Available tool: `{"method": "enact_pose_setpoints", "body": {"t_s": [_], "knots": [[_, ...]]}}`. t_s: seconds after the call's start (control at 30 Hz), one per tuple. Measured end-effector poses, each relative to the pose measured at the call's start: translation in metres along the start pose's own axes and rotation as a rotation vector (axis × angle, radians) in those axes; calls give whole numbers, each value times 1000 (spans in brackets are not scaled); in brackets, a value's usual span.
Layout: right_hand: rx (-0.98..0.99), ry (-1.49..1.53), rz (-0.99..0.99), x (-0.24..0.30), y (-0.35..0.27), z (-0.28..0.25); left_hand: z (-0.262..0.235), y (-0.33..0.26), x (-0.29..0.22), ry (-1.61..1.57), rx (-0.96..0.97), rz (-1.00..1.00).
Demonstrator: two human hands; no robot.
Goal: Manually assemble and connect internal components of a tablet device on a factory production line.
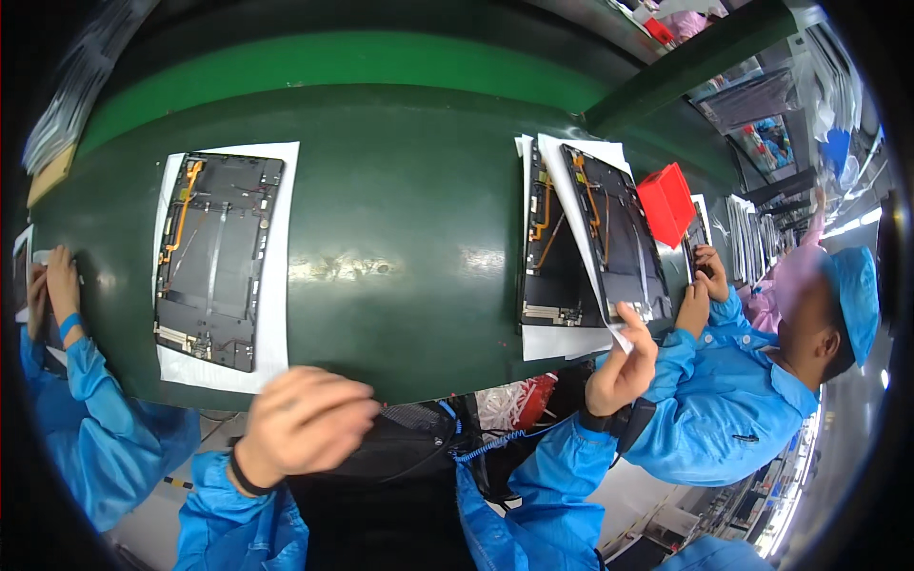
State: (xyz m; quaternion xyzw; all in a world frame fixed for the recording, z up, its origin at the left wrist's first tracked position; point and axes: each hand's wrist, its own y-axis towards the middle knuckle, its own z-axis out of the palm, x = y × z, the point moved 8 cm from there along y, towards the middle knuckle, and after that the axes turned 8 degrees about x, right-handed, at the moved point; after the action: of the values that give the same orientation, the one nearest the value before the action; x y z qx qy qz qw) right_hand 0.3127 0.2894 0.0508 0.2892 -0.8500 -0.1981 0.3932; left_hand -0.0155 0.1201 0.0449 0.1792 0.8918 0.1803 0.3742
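Note:
My right hand (624, 369) pinches the lower corner of a white sheet (562, 181), with thumb and fingertips together. On that sheet lies a thin black device housing (624, 228) with an orange ribbon cable, tilted. It overlaps a second black housing (557, 262), which rests on another white sheet (562, 343). My left hand (309, 419) is over the table's front edge, slightly blurred, fingers loosely bent and apart, nothing seen in it. Nearest to it is a third black housing (214, 262) with orange cable, flat on its white sheet (273, 285).
The green table (400, 209) curves across the view. A red bin (666, 205) stands right of the stacked housings. Close on the right a co-worker (724, 409) in blue handles another housing; at left another person's hands (55, 290) work. A blue coiled cord (490, 444) hangs below the edge.

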Motion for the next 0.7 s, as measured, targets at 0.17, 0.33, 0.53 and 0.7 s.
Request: {"method": "enact_pose_setpoints", "body": {"t_s": [0.17, 0.33, 0.53, 0.7], "knots": [[135, -58, -188, 94, -16, 26, 62, 26, 3, -659, 289, -244], [507, 291, -501, 160, -44, 80, 66, 13, 29, -1259, -56, -587], [641, 671, -471, 150, -14, 65, 61, -29, 42, -1176, 15, -703], [572, 165, -126, 121, 33, 138, 74, -58, 31, -1056, 240, -756]]}}
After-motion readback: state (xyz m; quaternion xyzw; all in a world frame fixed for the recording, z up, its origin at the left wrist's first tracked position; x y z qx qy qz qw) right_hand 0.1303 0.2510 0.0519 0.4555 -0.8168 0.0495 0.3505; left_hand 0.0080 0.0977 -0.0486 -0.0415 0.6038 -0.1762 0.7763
